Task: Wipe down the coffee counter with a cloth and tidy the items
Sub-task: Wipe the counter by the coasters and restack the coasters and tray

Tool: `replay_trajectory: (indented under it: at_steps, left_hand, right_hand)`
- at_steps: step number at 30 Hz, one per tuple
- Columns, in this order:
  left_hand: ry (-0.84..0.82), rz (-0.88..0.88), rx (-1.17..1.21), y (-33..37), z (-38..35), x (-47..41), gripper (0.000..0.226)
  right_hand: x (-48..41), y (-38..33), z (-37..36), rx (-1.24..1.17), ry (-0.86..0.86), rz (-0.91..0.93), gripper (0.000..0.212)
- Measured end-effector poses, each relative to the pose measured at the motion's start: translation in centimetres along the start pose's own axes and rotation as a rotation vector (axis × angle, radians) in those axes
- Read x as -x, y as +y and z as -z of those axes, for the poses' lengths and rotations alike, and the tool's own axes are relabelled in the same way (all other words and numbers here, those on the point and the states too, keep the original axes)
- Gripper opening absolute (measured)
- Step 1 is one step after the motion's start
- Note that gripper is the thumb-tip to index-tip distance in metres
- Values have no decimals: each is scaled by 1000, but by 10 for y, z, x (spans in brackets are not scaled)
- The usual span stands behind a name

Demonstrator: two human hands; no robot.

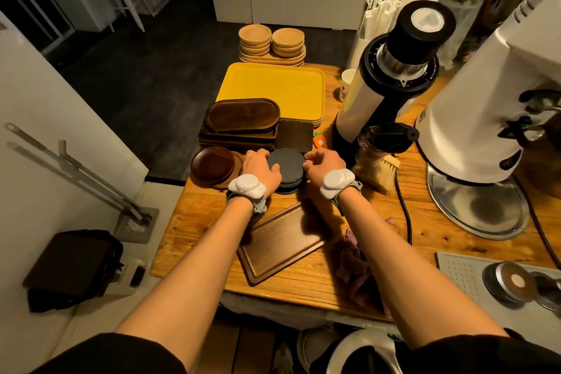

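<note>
Left hand [261, 167], right hand [325, 162]: fingers [310, 157] clasp slate coasters [287, 164] between them.

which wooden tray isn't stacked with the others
The rectangular wooden tray lying alone near the counter's front edge; the other dark trays sit stacked by the yellow tray.

This was a café's coffee station: a white coffee grinder [479, 118], stacked wooden trays [239, 121] and wrapped straws [385, 6] crowded the wooden counter [200, 222].
</note>
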State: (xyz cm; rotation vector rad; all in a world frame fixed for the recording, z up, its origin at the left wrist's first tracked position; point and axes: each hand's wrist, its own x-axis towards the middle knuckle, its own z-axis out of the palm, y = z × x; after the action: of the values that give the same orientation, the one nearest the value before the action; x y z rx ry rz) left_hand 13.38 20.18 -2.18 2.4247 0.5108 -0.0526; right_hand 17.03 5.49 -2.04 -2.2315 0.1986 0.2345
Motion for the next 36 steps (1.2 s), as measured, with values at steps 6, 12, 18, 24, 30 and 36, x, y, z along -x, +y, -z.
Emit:
replay_trajectory:
  at_steps: [6, 12, 18, 24, 30, 36]
  left_hand:
    - [11, 6, 10, 0, 7, 19, 44]
    - [13, 43, 57, -8, 7, 54, 39]
    - [-33, 107, 80, -37, 13, 95, 37]
    - [9, 198, 50, -58, 15, 130, 32]
    - [32, 257, 19, -66, 11, 152, 33]
    - [42, 318, 107, -66, 7, 164, 43]
  right_hand:
    - [15, 7, 3, -20, 8, -42, 23]
    - [38, 23, 6, 24, -80, -67, 20]
    - [65, 44, 15, 34, -18, -117, 17]
    - [81, 54, 23, 98, -62, -105, 23]
    - [90, 63, 21, 126, -81, -87, 21]
    - [92, 70, 14, 195, -79, -69, 18]
